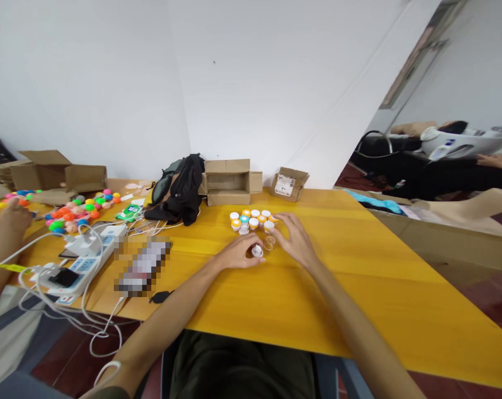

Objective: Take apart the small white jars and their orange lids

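Observation:
A cluster of several small jars (251,219) with white, orange and teal lids stands on the yellow table (359,277). My left hand (238,255) is closed around a small white-capped jar (257,251) just in front of the cluster. My right hand (295,238) rests beside it, fingers curved and apart, its fingertips touching the jars at the right end of the cluster. A small clear open jar (270,242) sits between the two hands.
A black bag (180,191), cardboard boxes (228,182) and a small parcel (289,184) line the back edge. A white power strip (87,260) with cables lies left. Another person's hand (10,219) is near colourful balls (74,213) at far left.

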`<state>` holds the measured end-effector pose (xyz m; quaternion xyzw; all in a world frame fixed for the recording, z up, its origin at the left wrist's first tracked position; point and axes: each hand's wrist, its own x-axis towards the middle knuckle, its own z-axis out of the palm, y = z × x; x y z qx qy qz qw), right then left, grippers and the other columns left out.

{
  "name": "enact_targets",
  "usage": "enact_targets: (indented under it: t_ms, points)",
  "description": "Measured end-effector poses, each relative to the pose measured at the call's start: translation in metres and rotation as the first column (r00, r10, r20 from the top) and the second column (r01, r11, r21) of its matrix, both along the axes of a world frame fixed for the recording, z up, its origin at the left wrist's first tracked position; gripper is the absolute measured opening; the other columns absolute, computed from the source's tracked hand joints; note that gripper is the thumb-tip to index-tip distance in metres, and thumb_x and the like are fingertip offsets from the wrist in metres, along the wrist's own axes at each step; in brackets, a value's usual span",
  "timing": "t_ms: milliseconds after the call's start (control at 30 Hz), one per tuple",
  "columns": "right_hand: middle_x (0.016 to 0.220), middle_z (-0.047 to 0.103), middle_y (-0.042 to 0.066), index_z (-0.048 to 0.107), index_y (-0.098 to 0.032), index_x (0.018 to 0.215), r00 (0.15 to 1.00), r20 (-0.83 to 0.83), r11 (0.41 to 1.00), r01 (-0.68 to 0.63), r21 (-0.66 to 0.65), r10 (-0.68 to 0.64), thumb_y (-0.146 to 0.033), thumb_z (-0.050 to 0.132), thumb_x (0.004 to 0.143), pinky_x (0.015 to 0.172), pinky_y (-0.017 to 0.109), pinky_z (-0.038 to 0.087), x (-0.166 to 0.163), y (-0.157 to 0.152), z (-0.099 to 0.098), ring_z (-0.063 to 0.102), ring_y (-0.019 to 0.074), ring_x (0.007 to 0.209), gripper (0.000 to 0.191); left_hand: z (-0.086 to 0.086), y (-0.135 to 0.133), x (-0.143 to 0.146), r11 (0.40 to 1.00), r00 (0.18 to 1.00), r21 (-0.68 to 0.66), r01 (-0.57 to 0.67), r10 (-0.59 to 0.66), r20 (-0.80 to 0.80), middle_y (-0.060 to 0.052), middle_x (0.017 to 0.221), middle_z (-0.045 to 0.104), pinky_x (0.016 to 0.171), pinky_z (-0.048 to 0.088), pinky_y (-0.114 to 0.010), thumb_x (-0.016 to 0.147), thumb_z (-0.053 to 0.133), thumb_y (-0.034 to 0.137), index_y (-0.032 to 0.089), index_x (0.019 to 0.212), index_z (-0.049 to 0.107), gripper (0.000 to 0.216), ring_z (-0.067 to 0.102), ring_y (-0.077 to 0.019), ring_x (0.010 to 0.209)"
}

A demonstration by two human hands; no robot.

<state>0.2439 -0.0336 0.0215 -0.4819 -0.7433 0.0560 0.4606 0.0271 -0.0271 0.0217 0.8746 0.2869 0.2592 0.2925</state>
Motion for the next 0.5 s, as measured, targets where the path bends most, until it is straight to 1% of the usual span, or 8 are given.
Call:
enact_targets:
  t_ms: [67,133,200,300,400,500]
  points:
    - [0.123,0.062,0.011,0.064,-0.03,0.124,0.997,0.082,1.0,-0.005,0.021,0.003,-0.044,0.06,0.091,0.103,0.049,0.046,-0.006,0.016,0.014,0.058,0.0323,0.119,0.036,-0.001,0.001,0.002,1.0,1.0,0.007,0.002,-0.002,-0.005,-0.005,0.101,0.069,0.092,0.05,-0.036,0.078,0.072,0.03,0.022,0.097,0.064,0.023,0.064,-0.024,0.096]
    - [0.13,0.059,0.012,0.062,-0.03,0.129,0.981,0.187,0.998,-0.058,-0.003,0.057,-0.045,0.063,0.089,0.105,0.051,0.042,-0.022,0.034,0.028,0.055,0.0336,0.123,0.042,-0.003,0.002,0.003,1.0,1.0,0.01,0.01,-0.01,-0.006,-0.005,0.102,0.07,0.093,0.049,-0.037,0.078,0.072,0.028,0.022,0.097,0.064,0.023,0.064,-0.0245,0.098]
    - [0.134,0.057,0.013,0.062,-0.031,0.13,0.94,0.307,0.989,-0.13,-0.073,0.147,-0.047,0.067,0.087,0.107,0.054,0.038,-0.045,0.049,0.04,0.053,0.0351,0.125,0.046,-0.004,0.003,0.004,1.0,1.0,0.01,0.017,-0.016,-0.009,-0.006,0.103,0.07,0.093,0.05,-0.037,0.077,0.073,0.028,0.021,0.098,0.064,0.023,0.065,-0.0246,0.098]
    - [0.13,0.061,0.012,0.066,-0.034,0.125,0.84,0.468,0.958,-0.197,-0.207,0.274,-0.049,0.07,0.086,0.108,0.055,0.035,-0.081,0.062,0.05,0.053,0.0345,0.125,0.042,-0.005,0.003,0.003,0.999,1.0,0.017,0.031,-0.031,-0.004,-0.006,0.103,0.071,0.092,0.05,-0.036,0.077,0.074,0.027,0.02,0.099,0.065,0.025,0.066,-0.0247,0.098]
    - [0.123,0.065,0.011,0.07,-0.033,0.118,0.718,0.607,0.932,-0.169,-0.321,0.34,-0.048,0.069,0.088,0.107,0.055,0.034,-0.1,0.065,0.051,0.057,0.0332,0.121,0.034,-0.006,0.002,0.003,1.0,1.0,0.017,0.026,-0.026,0.012,-0.007,0.105,0.071,0.092,0.051,-0.035,0.077,0.074,0.026,0.02,0.1,0.065,0.026,0.066,-0.0247,0.098]
    - [0.122,0.066,0.012,0.071,-0.028,0.113,0.628,0.701,0.924,-0.082,-0.372,0.338,-0.044,0.06,0.094,0.106,0.052,0.035,-0.097,0.064,0.05,0.059,0.0309,0.117,0.027,-0.005,0.002,0.003,1.0,1.0,0.009,0.022,-0.022,-0.002,-0.006,0.106,0.072,0.092,0.051,-0.035,0.077,0.075,0.026,0.02,0.1,0.065,0.026,0.066,-0.0241,0.098]
